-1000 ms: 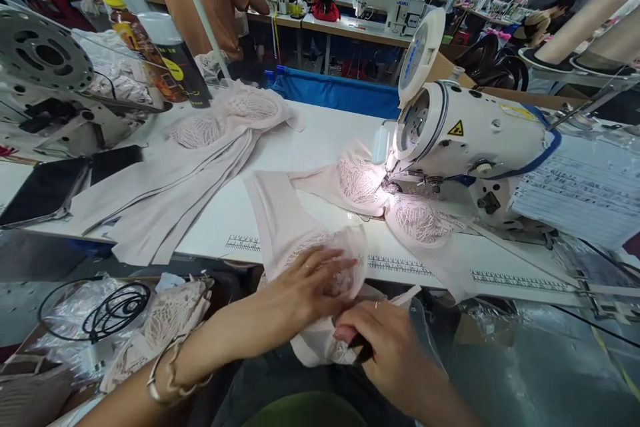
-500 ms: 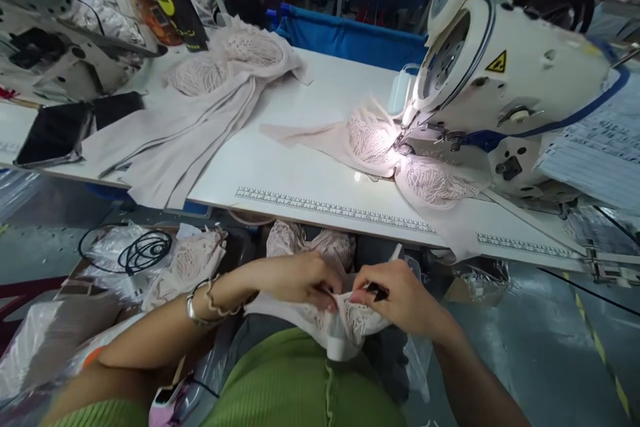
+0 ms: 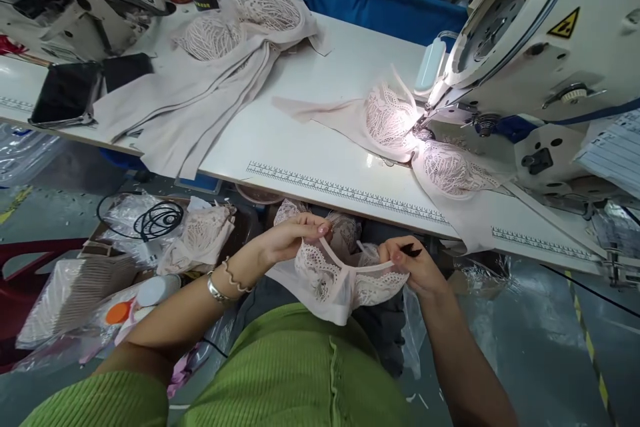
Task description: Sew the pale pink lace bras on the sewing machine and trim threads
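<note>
A pale pink lace bra is stretched out over my lap, below the table edge. My left hand pinches the upper edge of one cup between thumb and fingers. The other cup's upper edge is gripped by my right hand, which also has a small dark pointed tool tucked in it; its kind I cannot make out. Behind my hands, more lace cups hang under the table. Another lace bra lies beneath the lit needle area of the sewing machine.
Several bras lie piled on the white table, left of the machine. A printed ruler runs along its front edge. A black phone-like case lies at the left. On the floor side stands a box with a coiled black cable.
My hands have moved apart, spreading the bra that was bunched between them; both cups now show. My view has shifted, with the machine now farther right and higher.
</note>
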`<state>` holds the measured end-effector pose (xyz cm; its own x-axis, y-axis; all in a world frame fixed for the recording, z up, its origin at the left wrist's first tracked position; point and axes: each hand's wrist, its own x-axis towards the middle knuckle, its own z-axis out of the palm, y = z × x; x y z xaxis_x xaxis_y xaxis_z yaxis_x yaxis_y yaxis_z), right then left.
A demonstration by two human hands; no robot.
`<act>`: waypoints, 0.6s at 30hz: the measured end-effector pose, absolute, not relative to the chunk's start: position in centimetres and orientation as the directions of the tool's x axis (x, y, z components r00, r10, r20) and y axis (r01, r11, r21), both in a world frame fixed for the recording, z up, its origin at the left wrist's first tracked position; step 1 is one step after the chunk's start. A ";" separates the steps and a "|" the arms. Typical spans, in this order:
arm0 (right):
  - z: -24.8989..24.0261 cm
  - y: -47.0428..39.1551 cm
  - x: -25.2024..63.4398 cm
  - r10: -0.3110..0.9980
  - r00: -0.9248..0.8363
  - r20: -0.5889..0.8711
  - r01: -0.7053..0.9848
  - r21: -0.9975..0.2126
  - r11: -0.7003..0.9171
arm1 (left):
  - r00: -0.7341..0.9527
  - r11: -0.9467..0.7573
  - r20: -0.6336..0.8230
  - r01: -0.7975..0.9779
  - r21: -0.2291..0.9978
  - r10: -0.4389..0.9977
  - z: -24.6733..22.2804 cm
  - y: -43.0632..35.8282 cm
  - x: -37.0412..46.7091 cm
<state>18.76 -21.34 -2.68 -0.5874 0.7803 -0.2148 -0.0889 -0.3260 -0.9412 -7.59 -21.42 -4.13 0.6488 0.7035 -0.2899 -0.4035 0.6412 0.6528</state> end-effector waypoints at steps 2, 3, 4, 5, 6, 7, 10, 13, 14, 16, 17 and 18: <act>-3.4 -21.6 18.5 0.804 -0.549 -0.227 -0.159 -0.917 -0.367 | 0.625 0.637 -0.291 -0.445 0.630 0.724 -4.1 -21.7 -6.9; -3.8 -21.8 18.4 0.808 -0.544 -0.226 -0.174 -0.912 -0.372 | 0.615 0.635 -0.292 -0.465 0.617 0.733 -4.0 -21.8 -6.7; -4.1 -21.9 18.3 0.809 -0.544 -0.222 -0.181 -0.910 -0.372 | 0.608 0.634 -0.291 -0.480 0.606 0.739 -3.9 -21.9 -6.5; -4.4 -22.0 18.2 0.809 -0.545 -0.220 -0.188 -0.909 -0.373 | 0.605 0.634 -0.291 -0.492 0.596 0.742 -3.9 -22.0 -6.4; -4.7 -22.1 18.2 0.809 -0.547 -0.215 -0.194 -0.908 -0.372 | 0.605 0.636 -0.289 -0.499 0.589 0.742 -3.8 -22.0 -6.4; -4.8 -22.2 18.3 0.808 -0.551 -0.208 -0.197 -0.909 -0.368 | 0.606 0.638 -0.287 -0.505 0.582 0.742 -3.7 -22.1 -6.4; -4.8 -22.0 18.7 0.797 -0.574 -0.189 -0.180 -0.920 -0.348 | 0.615 0.644 -0.283 -0.509 0.571 0.736 -3.5 -22.1 -6.6; -3.9 -21.3 19.2 0.765 -0.612 -0.198 -0.101 -0.941 -0.324 | 0.638 0.657 -0.275 -0.495 0.568 0.719 -3.1 -22.0 -6.5; -3.4 -21.0 19.3 0.747 -0.632 -0.208 -0.036 -0.954 -0.297 | 0.649 0.663 -0.272 -0.486 0.569 0.710 -3.0 -21.8 -6.4; -2.4 -20.6 19.0 0.701 -0.678 -0.220 0.131 -0.975 -0.179 | 0.671 0.671 -0.264 -0.467 0.576 0.693 -2.7 -21.5 -5.8; -1.9 -20.6 18.7 0.673 -0.708 -0.214 0.208 -0.974 -0.091 | 0.680 0.674 -0.261 -0.456 0.582 0.686 -2.7 -21.2 -5.5; -1.5 -20.6 18.4 0.642 -0.741 -0.197 0.260 -0.966 0.003 | 0.687 0.674 -0.258 -0.446 0.588 0.680 -2.6 -20.9 -5.2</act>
<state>18.41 -20.60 -1.46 -0.7409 0.6420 -0.1973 0.2599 0.0031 -0.9656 -5.25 -20.88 -2.60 0.6867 0.6796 -0.2582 -0.4463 0.6744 0.5882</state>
